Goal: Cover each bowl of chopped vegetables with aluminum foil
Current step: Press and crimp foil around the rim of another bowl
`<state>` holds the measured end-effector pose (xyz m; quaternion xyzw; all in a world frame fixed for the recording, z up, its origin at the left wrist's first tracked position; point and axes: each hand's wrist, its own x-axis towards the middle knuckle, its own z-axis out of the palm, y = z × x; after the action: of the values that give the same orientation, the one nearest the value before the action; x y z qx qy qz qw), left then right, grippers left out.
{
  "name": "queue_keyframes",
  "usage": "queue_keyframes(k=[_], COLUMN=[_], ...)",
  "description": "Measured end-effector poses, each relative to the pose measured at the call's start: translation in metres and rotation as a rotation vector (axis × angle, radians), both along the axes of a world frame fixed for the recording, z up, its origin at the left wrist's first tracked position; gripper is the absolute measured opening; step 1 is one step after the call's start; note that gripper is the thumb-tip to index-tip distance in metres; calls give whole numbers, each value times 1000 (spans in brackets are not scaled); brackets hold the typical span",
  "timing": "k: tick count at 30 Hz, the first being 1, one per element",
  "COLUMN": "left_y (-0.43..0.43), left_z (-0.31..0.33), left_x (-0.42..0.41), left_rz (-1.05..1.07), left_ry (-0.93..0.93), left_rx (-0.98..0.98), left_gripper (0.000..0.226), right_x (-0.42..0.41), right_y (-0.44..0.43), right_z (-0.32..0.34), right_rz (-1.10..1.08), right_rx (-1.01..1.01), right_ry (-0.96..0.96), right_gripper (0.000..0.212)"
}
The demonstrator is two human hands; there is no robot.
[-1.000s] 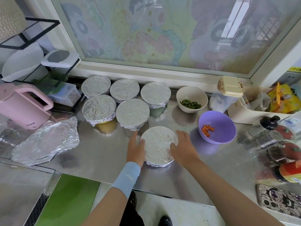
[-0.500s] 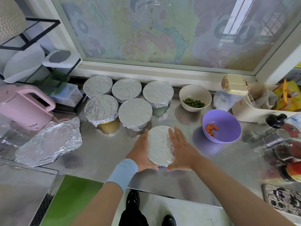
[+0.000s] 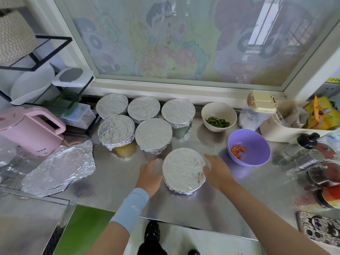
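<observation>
Steel counter (image 3: 114,183) below a window (image 3: 174,43) pasted with faded cartoon film. Near the front edge: foil-covered bowl (image 3: 184,169), foil tucked down round the rim. Left hand (image 3: 150,176) just beside it, fingers loose, holding nothing. Right hand (image 3: 218,172) at its right rim, fingers spread, contact uncertain. Behind: five more covered bowls (image 3: 153,135) in two rows. Uncovered at right: beige bowl (image 3: 217,109) with green pieces, purple bowl (image 3: 257,142) with orange pieces. Far left: loose foil sheet (image 3: 58,165), pink kettle (image 3: 27,129).

Single head-worn view, wide-angle. Faces forward and steeply down across the steel counter (image 3: 114,190) toward the window (image 3: 165,43) behind it. Close range: left hand (image 3: 150,176) and right hand (image 3: 217,172) mid-frame, shoe (image 3: 151,230) at bottom edge
</observation>
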<state>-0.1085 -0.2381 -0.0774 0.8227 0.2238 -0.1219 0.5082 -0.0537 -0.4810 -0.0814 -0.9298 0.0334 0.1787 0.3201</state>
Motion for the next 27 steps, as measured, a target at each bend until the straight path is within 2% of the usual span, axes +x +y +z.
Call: queue_keyframes(k=[2,4,8,13,15,17,18,20,22,25,27], left_y=[-9,-8,-2,-26,-37,-46,-48,-51,-50,-49,-51], left_z=[4,-11,-52,-22,-9,1,4,8,14,29,41], left_x=[6,14,36,59,68,77,82,92,99,107,116], left_rz=[54,59,24,15,-12,-17,-25,-78,-154,-229,-216], left_ry=[40,64,94,110,72,41,27,15,42,76,22], left_rx=[-89,-56,-49,-88,-74,-58,-57,-41,25,172,257], left_gripper=[24,10,21,8,11,9,9,32,41,42,37], right_x=[0,-1,1,21,33,40,45,56,63,67,73], right_y=[8,15,16,5,-2,-1,0,-1,-2,-6,-13], right_z=[0,3,11,8,-2,9,13,16,19,30,38], right_rz=[-103,-189,-313,-436,-459,-467,-461,-444,-394,-296,-213], right_rx=[15,96,197,257,289,284,267,237,217,142,52], right_ry=[27,96,157,196,193,163,147,128,132,109,70], right_gripper=[50,47,42,51,55,48,44,38,38,28,23])
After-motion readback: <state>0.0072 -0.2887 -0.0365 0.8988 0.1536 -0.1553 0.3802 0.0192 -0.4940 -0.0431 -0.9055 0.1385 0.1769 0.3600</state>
